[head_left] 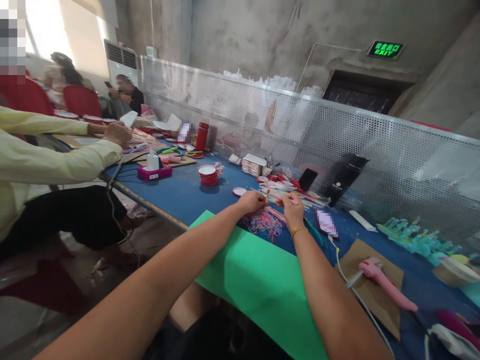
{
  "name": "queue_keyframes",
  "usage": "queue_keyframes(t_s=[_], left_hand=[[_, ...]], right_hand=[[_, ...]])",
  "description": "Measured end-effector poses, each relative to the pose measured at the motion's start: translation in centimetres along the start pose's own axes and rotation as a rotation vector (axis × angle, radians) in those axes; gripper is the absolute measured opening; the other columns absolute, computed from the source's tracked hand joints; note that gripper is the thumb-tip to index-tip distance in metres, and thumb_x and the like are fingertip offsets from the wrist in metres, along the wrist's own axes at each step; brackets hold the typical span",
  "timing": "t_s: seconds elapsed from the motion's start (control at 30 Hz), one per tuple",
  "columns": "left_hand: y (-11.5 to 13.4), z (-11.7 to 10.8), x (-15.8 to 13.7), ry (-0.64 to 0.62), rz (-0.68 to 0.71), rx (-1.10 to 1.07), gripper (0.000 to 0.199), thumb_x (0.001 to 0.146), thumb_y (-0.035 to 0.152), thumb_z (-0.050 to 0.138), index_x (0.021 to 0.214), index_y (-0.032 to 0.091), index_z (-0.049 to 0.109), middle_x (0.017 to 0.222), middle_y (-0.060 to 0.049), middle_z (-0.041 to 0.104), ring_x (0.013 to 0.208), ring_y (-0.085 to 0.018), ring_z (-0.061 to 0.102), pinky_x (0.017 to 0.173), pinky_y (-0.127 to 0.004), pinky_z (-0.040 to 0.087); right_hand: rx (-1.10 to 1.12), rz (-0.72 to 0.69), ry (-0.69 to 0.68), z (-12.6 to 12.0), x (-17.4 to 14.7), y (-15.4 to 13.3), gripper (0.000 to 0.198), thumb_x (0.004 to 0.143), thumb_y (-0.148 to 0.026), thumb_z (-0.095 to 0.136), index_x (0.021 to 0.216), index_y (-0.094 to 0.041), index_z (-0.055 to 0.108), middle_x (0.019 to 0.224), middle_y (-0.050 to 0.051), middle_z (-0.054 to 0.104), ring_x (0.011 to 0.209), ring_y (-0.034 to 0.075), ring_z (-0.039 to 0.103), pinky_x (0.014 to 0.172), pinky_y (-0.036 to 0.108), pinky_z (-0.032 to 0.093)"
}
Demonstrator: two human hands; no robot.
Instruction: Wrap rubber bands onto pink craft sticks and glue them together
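Both your hands were out over the table (180, 192), just past the far edge of the green sheet (258, 280). Left hand (252, 201) was pinched shut on a thin stick-like piece (267, 195), too small to identify. Right hand (291, 206) was closed around a pink strip (288, 201), fingers curled. The two pieces met between your hands, directly above the pile of thin pink bands (262, 222) that lay at the sheet's far edge.

My read on doing this well: you were working at full arm's reach, which costs control. Pulling the pieces back over the green sheet would have steadied the join. Keeping the pinch close to the contact point should stop the strip twisting.

Pink glue gun (386, 282) sat on cardboard (378, 300) right of the sheet, its cord (343, 275) running toward your right wrist; a snag risk, I'd say.

Containers: the stack of red-rimmed round lids or tins (208, 175) stood left and beyond the sheet, one more (239, 191) lay singly nearer your left hand; contents not visible. Small white boxes (254, 165) further back by the mesh screen (337, 145), closed, contents unknown.

A co-worker's sleeve (56, 160) rested on the table far left of the sheet.
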State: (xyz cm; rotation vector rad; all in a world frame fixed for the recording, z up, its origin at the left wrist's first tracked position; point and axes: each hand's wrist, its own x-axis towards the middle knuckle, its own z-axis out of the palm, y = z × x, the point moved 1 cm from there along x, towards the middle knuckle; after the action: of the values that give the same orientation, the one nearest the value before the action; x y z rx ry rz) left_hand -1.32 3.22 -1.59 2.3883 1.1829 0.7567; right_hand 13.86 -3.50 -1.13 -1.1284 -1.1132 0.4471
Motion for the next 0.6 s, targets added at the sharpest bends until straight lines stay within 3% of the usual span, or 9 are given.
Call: queue_keyframes(t_s=[0.6], left_hand=[[0.30, 0.04, -0.03, -0.002, -0.012, -0.003, 0.031, 0.076, 0.043, 0.058, 0.081, 0.018, 0.075, 0.074, -0.002, 0.070, 0.064, -0.012, 0.052, 0.054, -0.021, 0.031]], right_hand=[[0.058, 0.011, -0.048, 0.56, -0.32, -0.09, 0.016, 0.070, -0.035, 0.057, 0.061, -0.022, 0.051, 0.059, -0.002, 0.065, 0.052, 0.015, 0.058, 0.054, 0.027, 0.049]])
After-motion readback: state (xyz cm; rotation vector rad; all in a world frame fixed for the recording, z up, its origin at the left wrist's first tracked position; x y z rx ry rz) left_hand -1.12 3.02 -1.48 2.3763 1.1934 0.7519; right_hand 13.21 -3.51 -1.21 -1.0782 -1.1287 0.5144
